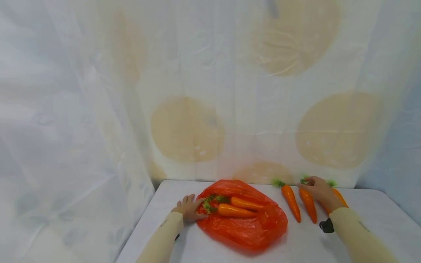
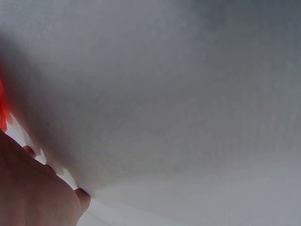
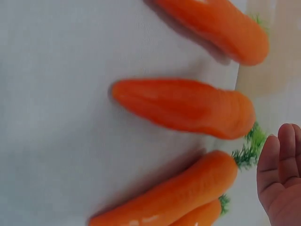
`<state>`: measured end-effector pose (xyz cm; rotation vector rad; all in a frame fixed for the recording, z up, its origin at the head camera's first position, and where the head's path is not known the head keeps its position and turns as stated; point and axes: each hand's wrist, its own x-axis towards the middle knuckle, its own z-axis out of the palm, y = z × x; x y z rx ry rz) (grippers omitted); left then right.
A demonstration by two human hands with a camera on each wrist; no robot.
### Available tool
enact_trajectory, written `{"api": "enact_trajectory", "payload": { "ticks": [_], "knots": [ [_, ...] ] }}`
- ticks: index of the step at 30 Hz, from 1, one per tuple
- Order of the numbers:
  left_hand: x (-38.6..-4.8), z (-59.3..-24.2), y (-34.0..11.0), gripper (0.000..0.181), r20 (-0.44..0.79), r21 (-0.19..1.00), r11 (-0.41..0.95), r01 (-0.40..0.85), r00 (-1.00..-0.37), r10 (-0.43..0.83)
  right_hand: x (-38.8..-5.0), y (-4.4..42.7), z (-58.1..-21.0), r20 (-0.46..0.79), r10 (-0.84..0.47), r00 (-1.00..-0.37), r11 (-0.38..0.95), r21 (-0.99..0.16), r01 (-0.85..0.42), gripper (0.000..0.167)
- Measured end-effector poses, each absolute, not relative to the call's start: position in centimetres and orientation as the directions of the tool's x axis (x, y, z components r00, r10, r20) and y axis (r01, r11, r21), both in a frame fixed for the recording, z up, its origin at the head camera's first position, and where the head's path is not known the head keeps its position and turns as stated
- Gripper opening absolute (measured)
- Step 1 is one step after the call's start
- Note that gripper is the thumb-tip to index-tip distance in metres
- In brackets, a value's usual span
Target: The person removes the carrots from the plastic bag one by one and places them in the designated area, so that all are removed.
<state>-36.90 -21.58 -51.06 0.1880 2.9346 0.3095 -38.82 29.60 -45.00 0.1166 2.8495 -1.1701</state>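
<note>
A crumpled red plastic bag (image 1: 241, 233) lies on the table, with two orange carrots (image 1: 236, 211) with green tops at its middle. At the bag's left edge, my left hand (image 1: 188, 209) rests with its fingers spread; in the left wrist view its fingertips (image 2: 83, 197) are by the white surface. Several more carrots (image 1: 290, 202) lie in a row on the right. My right hand (image 1: 318, 190) reaches over this row, thumb and fingers around the leafy top of one carrot (image 3: 186, 108). In the right wrist view, its visible fingers (image 3: 269, 162) are extended; contact with the leaves is unclear.
The white table (image 1: 138, 241) ends against a pale curtain (image 1: 256, 120) with tan circles. More white sheeting (image 1: 59, 138) hangs at the left. A dark band (image 1: 326, 225) is at my right wrist.
</note>
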Motion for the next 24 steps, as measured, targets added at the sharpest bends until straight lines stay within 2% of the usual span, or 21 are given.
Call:
{"api": "enact_trajectory", "payload": {
  "ticks": [8, 16, 24],
  "knots": [
    [-36.4, -50.5, -21.4, 0.078, -0.168, 0.226, 0.968, 0.114, -0.974, 0.153, -39.0, 27.9, -46.0, -0.047, -0.009, -0.999, 0.694, -0.719, 0.028, 0.091],
    [-36.0, -50.3, -21.4, 0.078, -0.175, 0.238, 0.965, 0.109, -0.973, 0.153, -39.2, 26.0, -47.0, -0.039, -0.03, -0.999, 0.705, -0.71, 0.006, 0.072],
    [-36.0, -50.2, -21.3, 0.08, -0.188, 0.265, 0.959, 0.095, -0.971, 0.148, -39.3, 23.8, -47.8, -0.004, -0.066, -0.998, 0.691, -0.722, -0.043, 0.075]
  ]
}}
